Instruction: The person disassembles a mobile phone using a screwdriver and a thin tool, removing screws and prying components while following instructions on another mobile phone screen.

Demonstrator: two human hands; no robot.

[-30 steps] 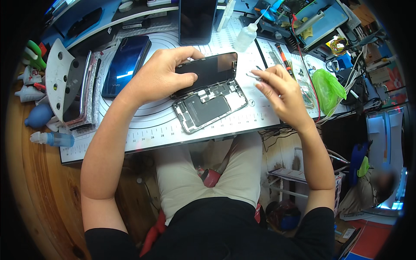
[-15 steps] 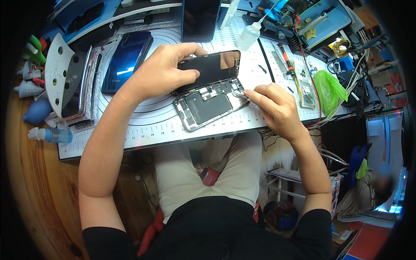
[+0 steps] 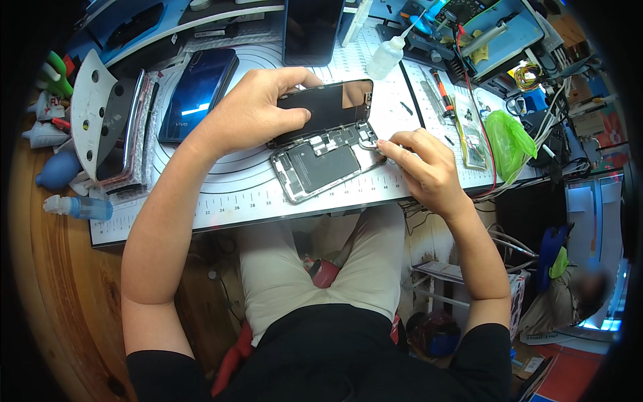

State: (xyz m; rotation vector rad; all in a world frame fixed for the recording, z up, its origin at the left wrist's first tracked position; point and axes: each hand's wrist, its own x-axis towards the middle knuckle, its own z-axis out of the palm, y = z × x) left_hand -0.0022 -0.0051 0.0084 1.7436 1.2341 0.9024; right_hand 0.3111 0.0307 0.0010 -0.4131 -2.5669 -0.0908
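An opened smartphone lies on the ruled mat (image 3: 213, 201), its battery and circuit boards bare in the phone body (image 3: 321, 164). Its screen panel (image 3: 328, 107), dark side facing me, stands tilted up along the body's far edge. My left hand (image 3: 258, 110) grips that panel at its left end, thumb across the inner face and fingers behind. At the body's right end, by the corner parts, my right hand (image 3: 423, 164) has thumb and forefinger pinched together. Whatever those fingertips hold is too small or hidden to make out.
A blue phone (image 3: 197, 94) lies left of my left hand, and a dark phone or panel (image 3: 310, 30) stands behind. A dropper bottle (image 3: 386, 58), a red-black screwdriver (image 3: 442, 94) and a green bag (image 3: 507, 142) sit to the right. A blue spray bottle (image 3: 90, 208) lies at left.
Both hands keep their places on the opened phone. Only a very slight shift of the whole view shows.
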